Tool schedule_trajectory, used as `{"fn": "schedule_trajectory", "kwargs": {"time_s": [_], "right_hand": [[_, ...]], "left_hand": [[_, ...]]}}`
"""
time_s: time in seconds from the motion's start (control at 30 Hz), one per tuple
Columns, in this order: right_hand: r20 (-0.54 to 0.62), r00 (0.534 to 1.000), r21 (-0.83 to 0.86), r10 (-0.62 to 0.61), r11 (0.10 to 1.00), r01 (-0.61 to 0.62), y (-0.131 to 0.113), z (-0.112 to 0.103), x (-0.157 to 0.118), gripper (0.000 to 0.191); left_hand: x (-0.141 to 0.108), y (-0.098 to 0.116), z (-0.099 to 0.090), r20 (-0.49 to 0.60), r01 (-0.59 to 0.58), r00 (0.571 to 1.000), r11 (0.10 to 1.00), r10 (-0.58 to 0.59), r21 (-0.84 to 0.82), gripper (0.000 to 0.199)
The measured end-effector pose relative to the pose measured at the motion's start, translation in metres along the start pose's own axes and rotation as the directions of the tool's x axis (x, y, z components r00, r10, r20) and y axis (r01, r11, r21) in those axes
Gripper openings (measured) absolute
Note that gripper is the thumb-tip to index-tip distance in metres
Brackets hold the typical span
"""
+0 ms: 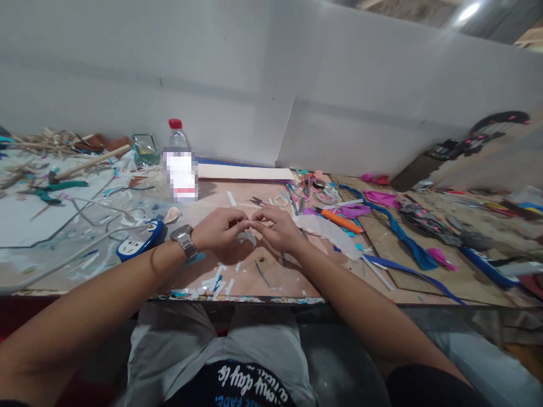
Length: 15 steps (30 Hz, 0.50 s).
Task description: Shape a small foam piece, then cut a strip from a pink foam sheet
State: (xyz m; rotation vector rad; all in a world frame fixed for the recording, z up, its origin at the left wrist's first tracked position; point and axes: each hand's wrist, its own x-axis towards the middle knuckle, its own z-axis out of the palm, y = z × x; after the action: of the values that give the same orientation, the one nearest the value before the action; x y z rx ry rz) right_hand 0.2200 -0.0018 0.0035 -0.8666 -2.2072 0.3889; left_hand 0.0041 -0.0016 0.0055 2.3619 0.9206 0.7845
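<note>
My left hand (pixel 219 229) and my right hand (pixel 278 227) meet over the middle of the workbench, fingertips pinched together. Between them is something small and pale that I cannot make out. A curved whitish piece (pixel 247 238) shows just below the left fingertips; whether it is held or lies on the bench is unclear. Right of my right hand lies a curved strip of white paper (pixel 333 233). An orange utility knife (pixel 339 220) rests beyond it. Small white and blue scraps (pixel 219 284) are scattered near the front edge, below my hands.
A red-capped bottle (pixel 178 135) stands at the back left. Blue-and-white power strips (pixel 142 240) with cables lie left and far right. Green-handled pliers (pixel 51 195) sit at the left. Blue ribbon (pixel 394 226) and pink cloth pieces cover the board at the right. A grey wall (pixel 203 68) rises behind.
</note>
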Motion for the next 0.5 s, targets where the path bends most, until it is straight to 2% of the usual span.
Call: {"fn": "schedule_trajectory", "kwargs": {"time_s": [0.1, 0.2, 0.27, 0.37, 0.43, 0.5], "right_hand": [[-0.015, 0.999, -0.029, -0.047, 0.999, 0.046, 0.003, 0.001, 0.000, 0.012], [-0.014, 0.998, -0.063, -0.059, 0.996, 0.058, 0.004, 0.000, 0.000, 0.011], [-0.012, 0.998, -0.082, -0.062, 0.995, 0.061, 0.004, 0.000, 0.000, 0.011], [-0.009, 0.996, -0.092, -0.084, 0.992, 0.083, 0.004, 0.000, 0.000, 0.011], [0.008, 0.995, -0.094, -0.099, 0.991, 0.099, 0.004, 0.000, 0.000, 0.010], [0.018, 0.995, -0.100, -0.097, 0.990, 0.099, 0.004, 0.000, 0.000, 0.009]], "left_hand": [[0.001, 0.001, 0.004, 0.104, 0.121, 0.990, 0.962, -0.098, -0.246, 0.050], [0.002, -0.002, 0.009, 0.185, 0.265, 0.962, 0.856, -0.201, -0.445, 0.051], [0.002, -0.003, 0.012, 0.252, 0.383, 0.923, 0.742, -0.290, -0.550, 0.049], [0.002, -0.003, 0.013, 0.402, 0.540, 0.840, 0.493, -0.365, -0.682, 0.048], [0.002, -0.001, 0.013, 0.453, 0.577, 0.812, 0.384, -0.369, -0.721, 0.046], [0.002, 0.001, 0.012, 0.435, 0.556, 0.826, 0.397, -0.357, -0.730, 0.040]]}}
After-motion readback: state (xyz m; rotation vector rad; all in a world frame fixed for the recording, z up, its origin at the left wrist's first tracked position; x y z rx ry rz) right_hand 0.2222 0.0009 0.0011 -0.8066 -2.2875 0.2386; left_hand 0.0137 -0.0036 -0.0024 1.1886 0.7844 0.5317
